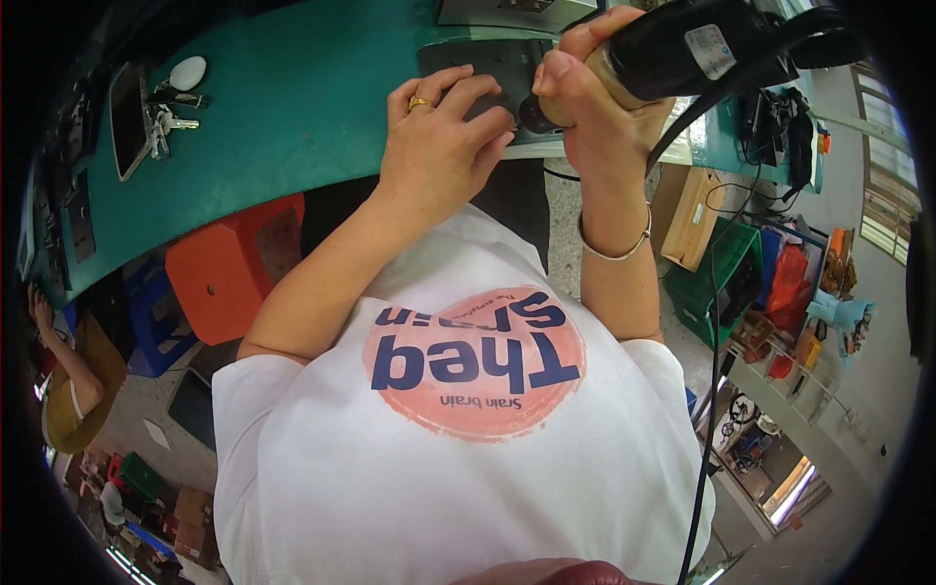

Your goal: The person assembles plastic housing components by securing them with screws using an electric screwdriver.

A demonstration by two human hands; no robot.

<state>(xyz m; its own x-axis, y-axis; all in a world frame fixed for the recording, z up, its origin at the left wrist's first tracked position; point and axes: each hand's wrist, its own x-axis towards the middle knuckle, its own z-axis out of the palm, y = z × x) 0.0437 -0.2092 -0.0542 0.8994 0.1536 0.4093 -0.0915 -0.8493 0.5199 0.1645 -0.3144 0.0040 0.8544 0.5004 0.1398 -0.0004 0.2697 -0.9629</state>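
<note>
In my right hand is a corded power tool with a black body and a tan collar, my fingers wrapped round the collar. Its dark round tip reaches down to a dark flat panel on the green-topped table. Over that panel's near part my left hand is bent, a ring on one finger. Its thumb and forefinger come together right beside the tool's tip; whatever they pinch is too small to make out. The tool's black cable loops past my right wrist and hangs down.
A phone, keys and a white round object lie at the table's left. An orange stool stands below it. On the right are a wooden box and a green crate. Another person sits far left.
</note>
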